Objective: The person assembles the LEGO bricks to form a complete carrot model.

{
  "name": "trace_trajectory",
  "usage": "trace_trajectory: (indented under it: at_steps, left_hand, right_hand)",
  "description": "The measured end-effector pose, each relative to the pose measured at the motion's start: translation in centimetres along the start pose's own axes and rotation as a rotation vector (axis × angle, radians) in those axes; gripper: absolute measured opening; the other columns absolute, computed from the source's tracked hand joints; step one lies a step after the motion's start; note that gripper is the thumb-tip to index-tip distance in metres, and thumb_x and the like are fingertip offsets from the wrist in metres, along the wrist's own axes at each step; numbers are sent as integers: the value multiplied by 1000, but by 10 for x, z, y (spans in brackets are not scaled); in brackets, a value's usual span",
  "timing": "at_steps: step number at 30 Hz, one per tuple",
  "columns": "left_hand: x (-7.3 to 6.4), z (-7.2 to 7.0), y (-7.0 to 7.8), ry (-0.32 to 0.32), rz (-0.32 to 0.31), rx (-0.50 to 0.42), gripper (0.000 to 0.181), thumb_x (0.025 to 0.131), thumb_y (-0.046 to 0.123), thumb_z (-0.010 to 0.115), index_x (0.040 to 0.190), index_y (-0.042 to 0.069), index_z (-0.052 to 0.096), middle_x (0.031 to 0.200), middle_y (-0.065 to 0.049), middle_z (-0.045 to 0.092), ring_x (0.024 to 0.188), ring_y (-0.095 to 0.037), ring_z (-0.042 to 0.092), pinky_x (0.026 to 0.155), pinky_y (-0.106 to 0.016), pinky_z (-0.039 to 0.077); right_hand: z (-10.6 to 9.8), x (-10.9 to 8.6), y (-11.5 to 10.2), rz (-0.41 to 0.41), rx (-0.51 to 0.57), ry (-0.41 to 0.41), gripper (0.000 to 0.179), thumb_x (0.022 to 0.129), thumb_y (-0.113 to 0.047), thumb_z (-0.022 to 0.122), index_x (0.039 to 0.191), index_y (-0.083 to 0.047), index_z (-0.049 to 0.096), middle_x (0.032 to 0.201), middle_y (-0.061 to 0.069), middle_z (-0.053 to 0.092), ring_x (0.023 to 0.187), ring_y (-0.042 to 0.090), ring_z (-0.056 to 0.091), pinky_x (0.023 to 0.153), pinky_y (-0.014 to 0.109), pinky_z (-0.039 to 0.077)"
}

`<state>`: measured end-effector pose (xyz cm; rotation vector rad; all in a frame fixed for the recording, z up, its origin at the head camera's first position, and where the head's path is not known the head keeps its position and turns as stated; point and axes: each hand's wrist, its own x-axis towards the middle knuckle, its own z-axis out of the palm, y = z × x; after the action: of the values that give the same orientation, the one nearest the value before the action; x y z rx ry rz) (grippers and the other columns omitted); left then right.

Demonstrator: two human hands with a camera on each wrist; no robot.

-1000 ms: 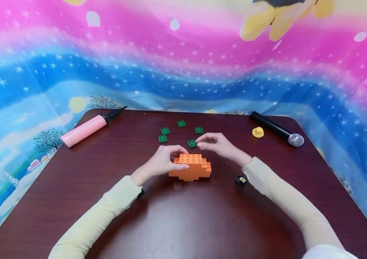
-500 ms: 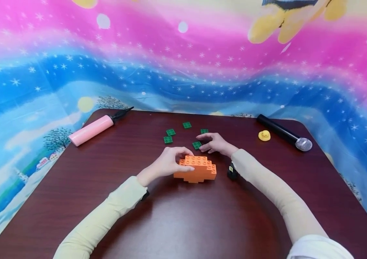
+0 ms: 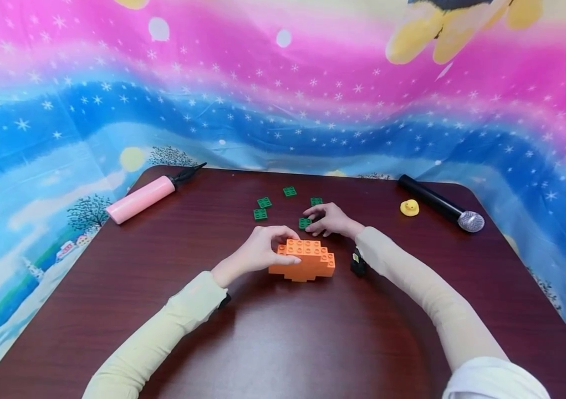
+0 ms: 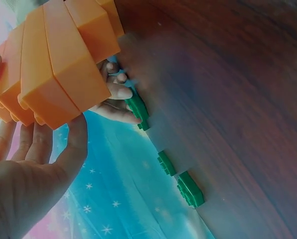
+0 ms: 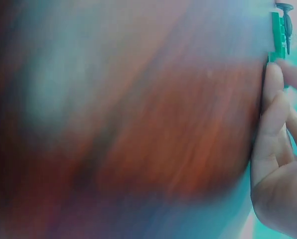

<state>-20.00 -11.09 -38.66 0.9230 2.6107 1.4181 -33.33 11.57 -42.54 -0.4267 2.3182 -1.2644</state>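
Note:
My left hand grips a stepped block of orange building bricks, thumb on the near face and fingers behind. In the left wrist view the orange block fills the upper left, its studs turned towards the fingers. My right hand reaches behind the block and pinches a flat green brick between thumb and forefinger, close to the tabletop. That green brick shows at the fingertips in the right wrist view. A second green brick lies just beyond the right hand.
Further back on the dark wooden table lie a few more green bricks. A pink hand pump is at the back left. A yellow rubber duck and a black microphone lie at the back right. A printed curtain hangs behind.
My right hand has moved in and lowered around the nearest green brick, its thumb and forefinger closing on it. The left hand keeps its grip on the orange block. The head view has shifted slightly.

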Motion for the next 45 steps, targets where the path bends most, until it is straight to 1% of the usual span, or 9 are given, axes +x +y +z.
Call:
trace_trajectory:
  at_steps: [5,11,14,17,22,27,34,40,45]
  left_hand:
    - [0,-1,-1,11,10,12,35,76,24,81,105,11,67,102,-3,69,89,-16,64,82,-36,54]
    - [1,-3,-3,15,16,10,35,75,23,82,105,10,67,101,-4,69,89,-17,63,83,-36,55]
    - [2,-4,-3,18,20,11,35,75,22,82,105,10,67,100,-4,69,88,-16,63,83,-35,55]
    - [2,-3,-4,14,22,9,36,75,23,82,105,10,67,101,-4,69,87,-16,62,82,-34,55]
    - [1,-2,-3,18,20,-3,36,75,22,82,105,9,67,99,-5,69,85,-16,62,79,-35,55]
    - [0,-1,-3,21,15,-6,36,75,22,82,105,9,67,99,-5,69,84,-15,62,78,-32,55]
    - [0,0,-4,21,17,-26,36,75,21,82,105,8,67,100,-6,69,85,-16,62,78,-32,55]
    - [0,2,0,20,19,-27,36,75,20,82,106,8,67,100,-7,69,84,-16,62,78,-36,55]
    - [0,2,1,15,22,-37,36,76,19,82,106,7,67,101,-7,69,86,-17,62,80,-35,55]
  right_hand:
    - [-4,-4,-2,-27,34,-14,44,85,-14,72,125,-3,59,107,13,60,79,17,71,60,31,56]
    - [-19,-18,-6,-80,150,25,42,83,-12,74,121,-1,61,110,11,59,90,18,65,80,37,56]
    - [-29,-33,-11,-139,212,21,35,85,-11,70,118,-2,61,105,7,58,91,16,61,85,36,54]
    - [-32,-53,-18,-198,320,-30,24,88,-4,65,112,-3,61,99,5,58,87,14,60,82,32,53]
    - [-21,-87,-29,-309,422,-129,22,86,4,63,103,-10,64,95,2,63,80,10,65,77,26,55]
    - [-3,-108,-34,-367,400,-142,24,83,2,70,102,-12,65,93,0,67,79,12,69,77,30,57]
    - [9,-118,-33,-371,386,-78,27,80,-5,76,104,-10,64,90,-1,68,76,11,67,74,28,57]
    - [12,-122,-31,-359,344,-61,43,80,-4,75,117,8,58,93,0,66,74,10,64,71,27,56]
    - [11,-124,-31,-403,247,-59,44,79,-5,76,117,11,60,90,3,65,71,12,67,68,29,57]
